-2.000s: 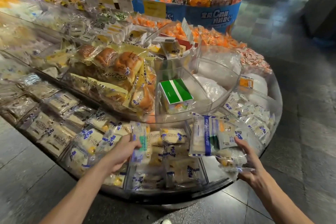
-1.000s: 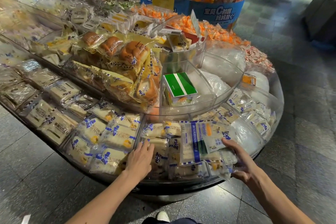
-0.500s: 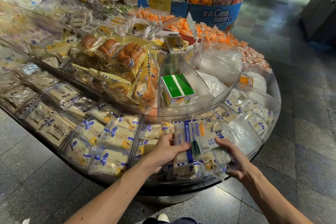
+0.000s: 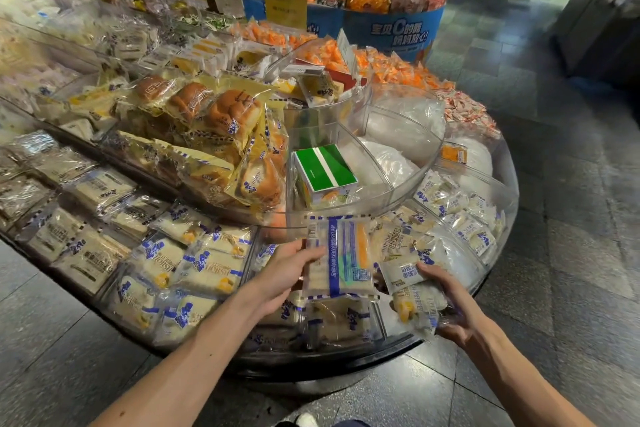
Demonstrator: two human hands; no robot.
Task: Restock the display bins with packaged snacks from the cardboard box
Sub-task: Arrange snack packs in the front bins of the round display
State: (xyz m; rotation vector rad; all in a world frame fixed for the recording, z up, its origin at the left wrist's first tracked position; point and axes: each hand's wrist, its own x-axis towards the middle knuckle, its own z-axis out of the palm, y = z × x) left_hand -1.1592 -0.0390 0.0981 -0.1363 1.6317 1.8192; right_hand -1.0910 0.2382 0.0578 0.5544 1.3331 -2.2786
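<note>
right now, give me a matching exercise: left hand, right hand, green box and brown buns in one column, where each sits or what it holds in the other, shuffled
1 left hand
2 right hand
3 green box
4 brown buns

A inside a clear bin
B grips a large blue-striped packet
C piled just left of the box
D holds several small packets

Pairs: 1-B, 2-D, 3-A, 4-C

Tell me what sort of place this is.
Most likely a supermarket or snack shop: tiered clear display bins full of wrapped buns, price cards standing behind them, and a round blue candy stand further back.
</note>
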